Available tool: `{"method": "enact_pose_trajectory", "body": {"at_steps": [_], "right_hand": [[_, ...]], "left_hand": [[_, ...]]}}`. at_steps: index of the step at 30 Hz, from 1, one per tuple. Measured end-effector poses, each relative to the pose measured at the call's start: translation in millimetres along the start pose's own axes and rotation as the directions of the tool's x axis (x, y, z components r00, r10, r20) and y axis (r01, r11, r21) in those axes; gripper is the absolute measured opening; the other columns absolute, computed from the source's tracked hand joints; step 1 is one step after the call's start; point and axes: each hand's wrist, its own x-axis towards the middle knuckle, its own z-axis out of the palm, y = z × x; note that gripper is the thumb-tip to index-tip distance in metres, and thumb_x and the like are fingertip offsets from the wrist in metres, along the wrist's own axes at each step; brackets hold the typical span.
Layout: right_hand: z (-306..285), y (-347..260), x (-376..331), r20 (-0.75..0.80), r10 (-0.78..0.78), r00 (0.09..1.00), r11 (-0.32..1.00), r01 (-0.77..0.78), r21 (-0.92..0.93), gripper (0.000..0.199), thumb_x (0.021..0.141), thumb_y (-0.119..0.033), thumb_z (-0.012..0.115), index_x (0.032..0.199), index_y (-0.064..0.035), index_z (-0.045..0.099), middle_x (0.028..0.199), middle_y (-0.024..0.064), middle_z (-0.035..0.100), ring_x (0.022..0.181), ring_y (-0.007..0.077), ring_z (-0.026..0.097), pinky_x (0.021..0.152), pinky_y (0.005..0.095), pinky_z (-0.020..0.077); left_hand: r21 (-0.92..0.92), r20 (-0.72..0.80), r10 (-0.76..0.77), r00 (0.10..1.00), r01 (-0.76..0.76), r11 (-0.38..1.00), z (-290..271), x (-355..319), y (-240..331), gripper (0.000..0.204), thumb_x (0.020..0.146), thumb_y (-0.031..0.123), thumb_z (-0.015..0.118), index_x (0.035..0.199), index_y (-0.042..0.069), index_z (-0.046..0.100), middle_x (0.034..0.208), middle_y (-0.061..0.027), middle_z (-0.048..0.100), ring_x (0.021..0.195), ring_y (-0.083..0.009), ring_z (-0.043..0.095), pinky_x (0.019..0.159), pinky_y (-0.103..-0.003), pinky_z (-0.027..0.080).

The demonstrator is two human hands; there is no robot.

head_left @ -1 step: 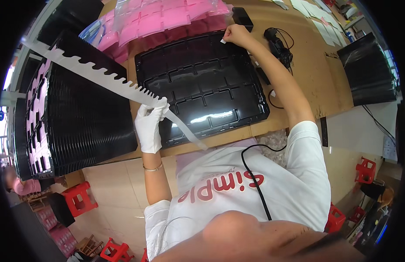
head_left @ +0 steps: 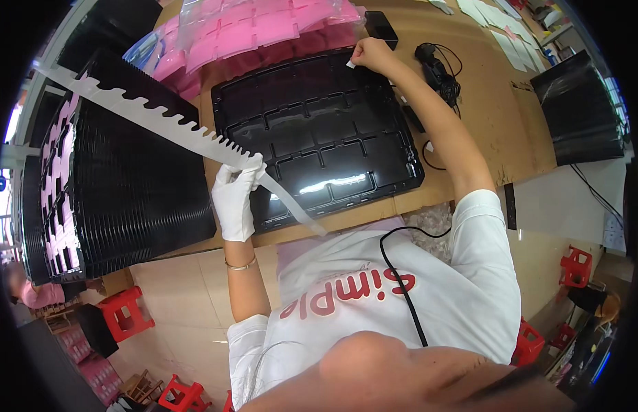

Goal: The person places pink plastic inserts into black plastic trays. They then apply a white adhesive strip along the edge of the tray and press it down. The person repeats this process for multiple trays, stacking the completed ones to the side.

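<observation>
— Nothing much has shifted since the earlier frame: both hands sit where they were, and the long notched strip lies at the same slant.

— Which hand has the strip?

— The left hand, in a white glove. Its grip is pressed together around the strip near the lower end, with a short plain tail running on past the glove toward the person's chest.

— And the long axis?

— From the glove it runs up and away to the person's left, crossing over the stack of black ribbed trays. The notches are cut along its lower edge, like saw teeth; the strip itself looks thin, pale and slightly glossy, probably a liner or backing tape.

— The right hand?

— The right hand is bare and stretched far forward, well apart from the glove. Its grip pinches a small white tab at the far edge of the black moulded tray.

— So the tab lies away from the strip?

— Yes, across the whole tray. That tray lies flat on the brown bench, between the two hands, shiny, with raised ribs marking shallow compartments.

— Anything beyond it?

— Pink sheets in clear bags just behind the tray, and a black corded device right of the reaching forearm.
</observation>
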Motion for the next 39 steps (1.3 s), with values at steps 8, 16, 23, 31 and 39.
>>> {"method": "enact_pose_trajectory", "body": {"at_steps": [8, 16, 23, 31, 39], "right_hand": [[-12.0, -11.4, -23.8, 0.093, -0.040, 0.995, 0.987, 0.025, 0.160, 0.020, 0.067, -0.024, 0.076, 0.075, -0.0061, 0.070, 0.070, 0.0094, 0.067, 0.067, 0.0216, 0.065, 0.066, 0.0325, 0.0503], [-14.7, -91.9, -157.7, 0.358, -0.068, 0.931, -0.108, -0.363, 0.925, 0.012, 0.091, -0.010, 0.050, 0.097, -0.0020, 0.056, 0.095, 0.0180, 0.064, 0.075, 0.0138, 0.059, 0.055, 0.0211, 0.0407], [8.7, -181.6, -219.6, 0.306, 0.041, 0.951, 0.311, -0.304, 0.901, 0.016, 0.084, -0.012, 0.072, 0.095, -0.0013, 0.067, 0.082, -0.0013, 0.062, 0.070, 0.0027, 0.050, 0.060, 0.0173, 0.0376], [-4.1, -182.3, -240.2, -0.340, -0.283, 0.897, 0.699, 0.436, 0.567, 0.008, 0.077, -0.004, 0.074, 0.083, -0.0030, 0.069, 0.070, -0.0009, 0.056, 0.061, 0.0045, 0.047, 0.053, 0.0197, 0.0360], [-82.1, -91.9, -224.3, 0.302, -0.081, 0.950, 0.877, -0.076, 0.474, 0.005, 0.077, -0.006, 0.071, 0.079, -0.0023, 0.068, 0.064, -0.0026, 0.055, 0.059, 0.0047, 0.045, 0.053, 0.0215, 0.0362]], "left_hand": [[-0.006, -0.001, -0.001, 1.000, 0.001, 1.000, 4.2, 5.1, -4.3, 0.013, 0.083, 0.009, 0.074, 0.087, 0.004, 0.064, 0.083, -0.0027, 0.067, 0.069, -0.0067, 0.063, 0.055, -0.016, 0.037], [-0.074, 0.071, -0.109, 0.992, 0.114, 0.991, 19.4, -16.6, 10.8, 0.021, 0.080, 0.014, 0.078, 0.093, 0.003, 0.065, 0.076, 0.0000, 0.063, 0.063, -0.0037, 0.057, 0.050, -0.015, 0.032], [-0.087, 0.147, -0.087, 0.985, 0.101, 0.991, 47.4, -40.4, -5.7, 0.020, 0.083, 0.017, 0.076, 0.084, 0.005, 0.061, 0.068, 0.0026, 0.056, 0.054, -0.0017, 0.045, 0.047, -0.017, 0.029], [0.091, 0.170, -0.003, 0.985, -0.013, 0.996, 54.7, -44.5, 26.9, 0.024, 0.081, 0.021, 0.078, 0.088, 0.002, 0.065, 0.078, -0.0012, 0.066, 0.063, -0.0027, 0.055, 0.053, -0.017, 0.038], [0.024, 0.112, -0.084, 0.990, 0.082, 0.996, 27.2, -47.5, 0.1, 0.028, 0.080, 0.014, 0.079, 0.070, 0.008, 0.054, 0.066, 0.0014, 0.056, 0.064, -0.0063, 0.062, 0.052, -0.017, 0.038]]}}
